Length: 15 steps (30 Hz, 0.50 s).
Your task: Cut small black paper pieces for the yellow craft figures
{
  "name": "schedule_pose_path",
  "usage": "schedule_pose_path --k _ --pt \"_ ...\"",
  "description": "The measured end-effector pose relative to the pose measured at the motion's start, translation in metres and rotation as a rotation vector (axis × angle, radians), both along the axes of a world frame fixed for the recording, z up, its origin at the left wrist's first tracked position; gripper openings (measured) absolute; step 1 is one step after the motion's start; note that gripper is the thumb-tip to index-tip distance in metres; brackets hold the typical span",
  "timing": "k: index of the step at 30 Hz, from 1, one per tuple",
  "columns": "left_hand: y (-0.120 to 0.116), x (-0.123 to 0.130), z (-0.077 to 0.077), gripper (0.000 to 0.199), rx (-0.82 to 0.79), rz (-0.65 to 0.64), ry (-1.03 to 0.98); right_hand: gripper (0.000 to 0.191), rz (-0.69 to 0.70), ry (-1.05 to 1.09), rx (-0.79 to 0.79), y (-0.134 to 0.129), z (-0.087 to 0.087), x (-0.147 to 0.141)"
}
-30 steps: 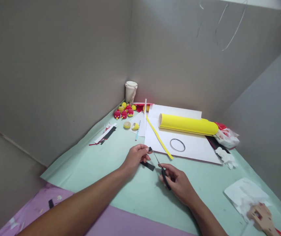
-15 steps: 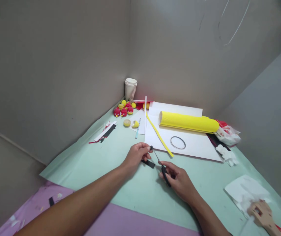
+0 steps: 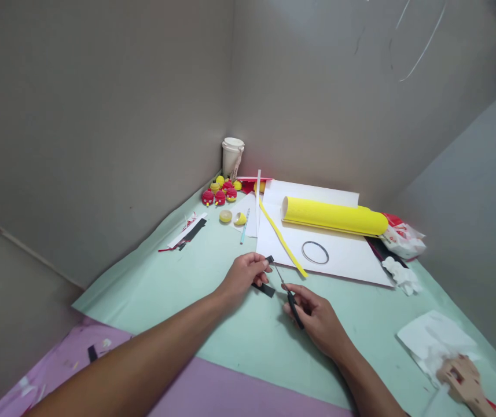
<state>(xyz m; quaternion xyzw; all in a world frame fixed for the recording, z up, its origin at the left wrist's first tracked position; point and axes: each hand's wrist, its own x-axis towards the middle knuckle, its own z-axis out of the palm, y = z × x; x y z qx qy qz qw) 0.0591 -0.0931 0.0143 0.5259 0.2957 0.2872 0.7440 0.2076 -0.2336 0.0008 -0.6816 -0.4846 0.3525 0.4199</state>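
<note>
My left hand [image 3: 248,272] is closed, pinching a small black piece [image 3: 269,259] between thumb and fingertips. Below those fingers is a black strip [image 3: 267,291]; whether they also hold it or it lies on the table I cannot tell. My right hand [image 3: 312,315] grips a pair of scissors [image 3: 293,307] by the black handles. The thin metal blades point up and left, their tips at the black piece.
Behind my hands a white sheet [image 3: 343,269] carries a yellow roll [image 3: 334,217], a dark ring [image 3: 315,252] and a yellow strip [image 3: 282,237]. Small red and yellow figures [image 3: 220,198] stand near a white cup [image 3: 232,156]. At front right lies a tan glue gun [image 3: 462,376].
The whole view has shifted slightly to the right. My hands keep almost the same pose, with the scissors' tips still at the black piece.
</note>
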Motion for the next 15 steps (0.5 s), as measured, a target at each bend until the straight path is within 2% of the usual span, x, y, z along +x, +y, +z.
schedule_pose_path --k 15 --pt "0.0015 0.0004 -0.0019 0.019 0.057 -0.014 0.028 0.039 0.008 -0.006 0.005 -0.0010 -0.0011 0.0015"
